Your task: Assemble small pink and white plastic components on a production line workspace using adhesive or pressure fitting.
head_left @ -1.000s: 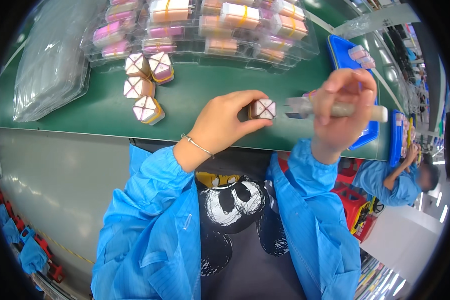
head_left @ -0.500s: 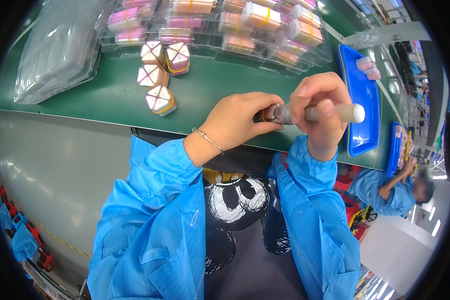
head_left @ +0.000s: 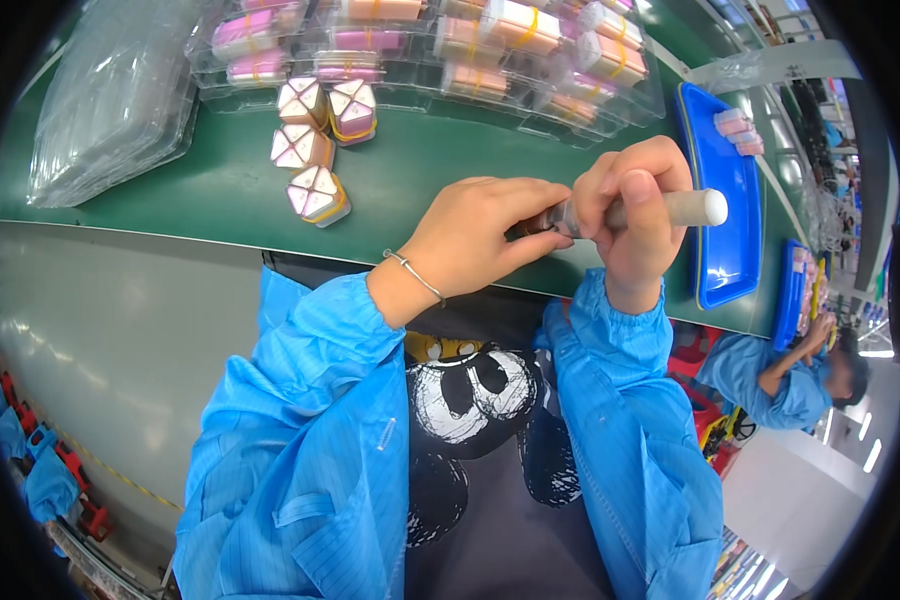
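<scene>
— Both hands have come a little further in toward me than half a second back, and they are pressed closer together; a second ago they were apart, with the small pink-and-white block plain to see in my left fingers.

— Where is that block now?

— Buried. My left hand [head_left: 480,235] is curled shut over it, so I can't see the block itself, only the fist right at the near edge of the green belt [head_left: 220,195]. My right hand [head_left: 635,215] is clenched round the pale cylindrical tool [head_left: 685,207], its working end pushed into the left fist.

— How far along would you say you are?

— Early, by my reckoning. Four finished-looking blocks with yellow bands [head_left: 315,150] sit in a loose cluster on the belt, well to the left of my hands. Beyond them the clear trays [head_left: 490,50] hold many more pink pieces, so plenty seems left. Whether this one is nearly done I cannot tell.

— Anything else about?

— A stack of clear empty trays [head_left: 110,100] at far left, a blue tray [head_left: 725,235] just right of the tool, and a co-worker in blue sleeves [head_left: 785,375] further along the line.
</scene>
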A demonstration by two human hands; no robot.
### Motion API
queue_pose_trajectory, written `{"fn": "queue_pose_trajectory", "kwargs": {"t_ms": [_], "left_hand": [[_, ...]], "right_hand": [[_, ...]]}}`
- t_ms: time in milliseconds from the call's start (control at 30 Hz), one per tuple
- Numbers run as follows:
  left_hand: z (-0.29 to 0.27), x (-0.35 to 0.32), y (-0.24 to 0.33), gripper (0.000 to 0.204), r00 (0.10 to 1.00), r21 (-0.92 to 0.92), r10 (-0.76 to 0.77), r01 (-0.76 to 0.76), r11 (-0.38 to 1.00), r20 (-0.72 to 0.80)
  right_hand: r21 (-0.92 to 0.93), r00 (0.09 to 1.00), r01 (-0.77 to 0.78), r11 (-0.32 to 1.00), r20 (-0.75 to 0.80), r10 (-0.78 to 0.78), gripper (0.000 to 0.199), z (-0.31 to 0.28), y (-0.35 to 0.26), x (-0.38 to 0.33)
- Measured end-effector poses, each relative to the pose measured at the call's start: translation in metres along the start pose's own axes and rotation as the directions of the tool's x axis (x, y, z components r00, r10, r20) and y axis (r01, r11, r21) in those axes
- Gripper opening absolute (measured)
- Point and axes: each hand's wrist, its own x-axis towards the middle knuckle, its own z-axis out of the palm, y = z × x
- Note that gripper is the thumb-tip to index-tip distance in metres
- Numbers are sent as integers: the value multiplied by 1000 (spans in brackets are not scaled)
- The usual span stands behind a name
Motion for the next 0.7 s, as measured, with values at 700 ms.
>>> {"fn": "queue_pose_trajectory", "kwargs": {"t_ms": [700], "left_hand": [[-2,-2,-1,37,1000,64,15,-15,998,-3]], "right_hand": [[-33,1000,-10,999,11,10,19,1,2,1]]}}
